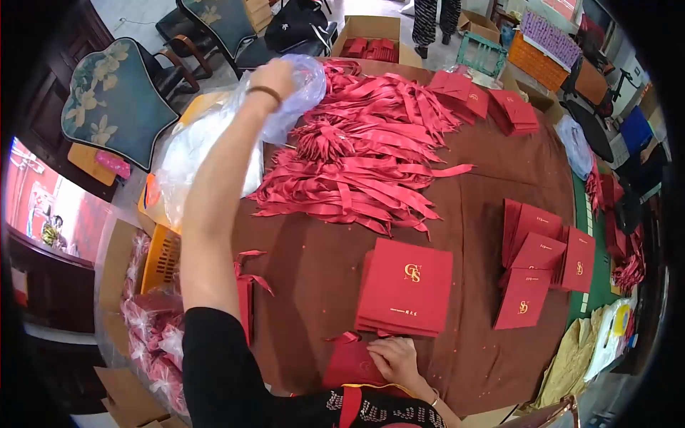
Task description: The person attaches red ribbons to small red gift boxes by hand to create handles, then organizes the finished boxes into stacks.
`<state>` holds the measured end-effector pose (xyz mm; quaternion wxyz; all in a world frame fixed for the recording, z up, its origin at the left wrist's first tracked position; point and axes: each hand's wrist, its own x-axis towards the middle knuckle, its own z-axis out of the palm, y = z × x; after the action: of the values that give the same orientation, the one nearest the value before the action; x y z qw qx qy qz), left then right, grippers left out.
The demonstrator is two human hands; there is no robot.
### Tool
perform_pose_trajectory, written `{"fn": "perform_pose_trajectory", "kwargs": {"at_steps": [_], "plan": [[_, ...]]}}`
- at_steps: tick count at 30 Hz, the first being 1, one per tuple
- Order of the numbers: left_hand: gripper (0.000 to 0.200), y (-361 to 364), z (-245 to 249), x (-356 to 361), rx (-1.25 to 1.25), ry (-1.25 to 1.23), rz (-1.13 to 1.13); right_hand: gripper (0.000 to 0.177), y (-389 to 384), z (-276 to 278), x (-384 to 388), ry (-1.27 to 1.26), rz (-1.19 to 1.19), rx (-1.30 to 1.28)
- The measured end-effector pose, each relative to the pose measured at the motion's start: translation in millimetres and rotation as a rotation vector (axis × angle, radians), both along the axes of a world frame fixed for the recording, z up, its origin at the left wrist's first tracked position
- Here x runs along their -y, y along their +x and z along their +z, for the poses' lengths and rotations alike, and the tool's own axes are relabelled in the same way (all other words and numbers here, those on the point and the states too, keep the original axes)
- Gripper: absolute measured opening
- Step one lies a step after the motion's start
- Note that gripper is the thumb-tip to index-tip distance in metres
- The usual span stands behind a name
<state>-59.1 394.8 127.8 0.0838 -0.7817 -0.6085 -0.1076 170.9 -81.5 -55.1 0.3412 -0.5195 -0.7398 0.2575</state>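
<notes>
My left hand [275, 78] reaches far out to the table's back left, its fingers curled at a bluish clear plastic bag [305, 80]; the fingertips are partly hidden. Close to my body, my right hand [394, 359] has bent fingers on a red paper bag [347, 362] lying at the near edge. A small red ribbon [345, 337] shows at that bag's top. Just beyond lies a stack of red bags [405, 285] with gold lettering. A large heap of red ribbons [349, 178] covers the table's back middle.
More red bags [524, 303] stand at the right, others [514, 112] at the back. A box of plastic-wrapped red items [153, 321] and an orange crate [160, 260] are at the left. Chairs [114, 103] and a person's legs [428, 25] are beyond the brown-covered table [492, 185].
</notes>
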Motion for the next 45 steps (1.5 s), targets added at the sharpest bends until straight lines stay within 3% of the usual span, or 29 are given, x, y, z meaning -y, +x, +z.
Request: {"fn": "perform_pose_trajectory", "kwargs": {"at_steps": [1,3,5,6,8,11,14,18,20,21,22,24,29,31,34,36,37,38,42,45], "plan": [[0.027,21,-18,6,0.013,0.292,-0.124,0.015,0,-2,0,-0.004,0.001,-0.002],[0.031,51,-69,8,0.065,0.105,-0.311,0.015,-1,-5,0,0.063,-0.009,-0.026],[0.067,61,-96,29,-0.262,-0.157,-0.12,0.015,-2,-1,1,0.05,-0.011,-0.019],[0.082,58,-106,25,-0.247,-0.356,-0.031,0.015,0,0,-1,0.046,-0.007,-0.014],[0.086,35,-123,6,-0.008,-0.59,-0.087,0.014,3,0,-1,0.055,-0.013,-0.007],[0.087,47,-86,35,-0.163,-0.614,-0.092,0.014,1,-1,0,0.055,-0.007,-0.019],[0.079,49,-88,37,-0.144,-0.331,-0.2,0.014,1,3,-2,0.06,-0.003,-0.037],[0.056,61,-70,45,-0.273,-0.283,-0.268,0.013,0,2,-1,0.101,-0.009,-0.051],[0.036,68,-70,49,-0.665,-0.02,-0.343,0.013,0,2,0,0.109,-0.016,-0.073],[0.026,70,-72,52,-0.659,0.217,-0.37,0.013,1,2,1,0.115,-0.021,-0.072],[0.026,74,-70,50,-0.659,0.226,-0.374,0.013,1,2,1,0.109,-0.019,-0.069],[0.023,85,-60,46,-0.597,0.608,-0.366,0.012,2,2,1,0.109,-0.023,-0.066],[0.017,119,18,63,-0.8,0.715,-0.355,0.012,2,2,4,0.048,-0.021,-0.094],[0.018,124,54,57,-0.725,0.873,-0.376,0.012,3,0,4,0.073,-0.027,-0.1],[0.017,121,122,67,-0.832,1.033,-0.153,0.012,3,-1,5,0.095,-0.02,-0.113],[0.022,101,161,65,-0.81,1.081,-0.165,0.012,4,0,5,0.097,-0.011,-0.114],[0.019,76,179,51,-0.438,1.256,-0.72,0.012,4,1,5,0.092,-0.009,-0.123],[0.016,67,195,74,-0.902,1.203,-0.435,0.013,4,1,5,0.086,-0.007,-0.132],[0.016,22,216,106,-1.084,1.015,-0.532,0.012,3,-2,6,0.121,-0.006,-0.117],[0.023,6,183,120,-1.298,0.89,-0.597,0.012,3,1,5,0.128,0.01,-0.124]]}}
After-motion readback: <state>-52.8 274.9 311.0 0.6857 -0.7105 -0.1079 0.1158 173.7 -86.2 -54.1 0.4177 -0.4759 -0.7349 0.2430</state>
